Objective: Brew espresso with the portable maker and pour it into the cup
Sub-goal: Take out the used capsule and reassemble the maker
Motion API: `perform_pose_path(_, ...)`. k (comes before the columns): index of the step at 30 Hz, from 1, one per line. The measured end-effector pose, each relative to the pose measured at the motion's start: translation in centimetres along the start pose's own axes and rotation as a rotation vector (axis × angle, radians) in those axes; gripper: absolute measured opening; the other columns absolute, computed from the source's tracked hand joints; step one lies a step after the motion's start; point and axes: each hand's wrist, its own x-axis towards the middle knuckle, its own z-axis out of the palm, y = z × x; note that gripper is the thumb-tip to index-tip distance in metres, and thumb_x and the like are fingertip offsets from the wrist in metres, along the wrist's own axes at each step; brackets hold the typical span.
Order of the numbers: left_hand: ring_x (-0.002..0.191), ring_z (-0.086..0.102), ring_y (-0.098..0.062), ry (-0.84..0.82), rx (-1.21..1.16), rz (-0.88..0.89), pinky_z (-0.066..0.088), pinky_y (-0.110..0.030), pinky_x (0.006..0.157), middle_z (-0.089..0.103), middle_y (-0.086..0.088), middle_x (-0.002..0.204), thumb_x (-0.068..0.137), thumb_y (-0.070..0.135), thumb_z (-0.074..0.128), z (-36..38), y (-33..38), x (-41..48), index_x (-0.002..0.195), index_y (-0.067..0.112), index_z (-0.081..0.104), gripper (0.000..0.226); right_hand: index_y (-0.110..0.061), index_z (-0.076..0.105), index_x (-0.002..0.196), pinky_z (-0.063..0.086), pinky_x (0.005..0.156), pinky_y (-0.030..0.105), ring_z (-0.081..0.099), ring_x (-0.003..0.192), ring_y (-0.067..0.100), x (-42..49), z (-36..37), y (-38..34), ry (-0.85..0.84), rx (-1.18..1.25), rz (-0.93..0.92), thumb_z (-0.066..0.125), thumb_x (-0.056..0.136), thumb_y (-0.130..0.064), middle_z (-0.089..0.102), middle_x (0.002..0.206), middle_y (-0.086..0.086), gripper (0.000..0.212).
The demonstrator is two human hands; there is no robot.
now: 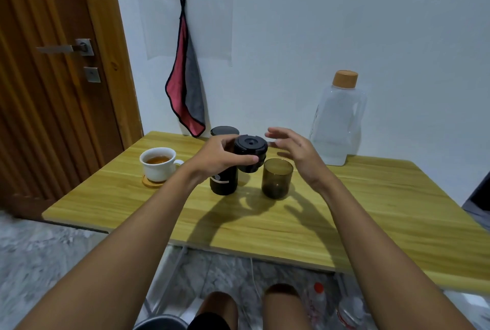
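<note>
Our knees [221, 303] show below the desk [371, 210] edge. Above the desk our left grip [217, 157] curls round the black brew head [250, 145], held just over the maker body [224, 183] and beside the smoky cup [277, 178]. Our right grip [297, 152] hovers wide, fingers spread, holding nothing.

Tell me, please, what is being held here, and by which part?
The left hand holds the black round maker piece, its grip round the side wall; the right hand holds nothing.
</note>
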Motion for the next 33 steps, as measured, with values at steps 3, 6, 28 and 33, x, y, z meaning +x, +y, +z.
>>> perform_pose_path(3, 0.094, 0.073, -0.006, -0.022, 0.032, 0.005, 0.052, -0.015, 0.080, 0.079, 0.006, 0.099, 0.077, 0.014, 0.089, 0.2, -0.8, -0.1, 0.107, 0.022, 0.078, 0.032, -0.028, 0.065, 0.126, 0.048, 0.097, 0.023, 0.062, 0.114, -0.001, 1.2, -0.2, -1.0, -0.097, -0.179, 0.001, 0.068, 0.095, -0.034, 0.067, 0.123, -0.014, 0.031)
perform_pose_path(6, 0.090, 0.071, -0.007, -0.028, 0.053, 0.013, 0.053, -0.017, 0.079, 0.078, 0.002, 0.094, 0.076, 0.015, 0.090, 0.3, -1.1, 0.0, 0.105, 0.018, 0.078, 0.031, -0.034, 0.063, 0.126, 0.044, 0.083, 0.014, 0.060, 0.106, -0.008, 2.4, 0.0, -1.3, -0.248, -0.392, 0.038, 0.079, 0.085, -0.042, 0.066, 0.118, -0.021, 0.045)
perform_pose_path(28, 0.097, 0.074, -0.007, -0.052, 0.005, -0.124, 0.055, -0.018, 0.077, 0.080, 0.005, 0.103, 0.072, 0.017, 0.092, 1.0, -5.1, -0.6, 0.104, 0.031, 0.079, 0.037, -0.028, 0.072, 0.109, 0.056, 0.088, 0.026, 0.072, 0.093, 0.005, 4.8, -0.1, 0.2, -0.149, -0.381, -0.050, 0.082, 0.080, -0.027, 0.075, 0.100, -0.010, 0.031)
perform_pose_path(33, 0.108, 0.069, -0.005, -0.068, 0.081, -0.181, 0.053, -0.024, 0.095, 0.077, 0.006, 0.112, 0.073, 0.020, 0.091, 2.1, -7.4, -1.5, 0.121, 0.024, 0.072, 0.052, -0.028, 0.072, 0.112, 0.057, 0.086, 0.027, 0.072, 0.094, 0.004, 4.5, -1.0, 0.3, -0.100, -0.334, -0.043, 0.080, 0.084, -0.028, 0.075, 0.103, -0.009, 0.029)
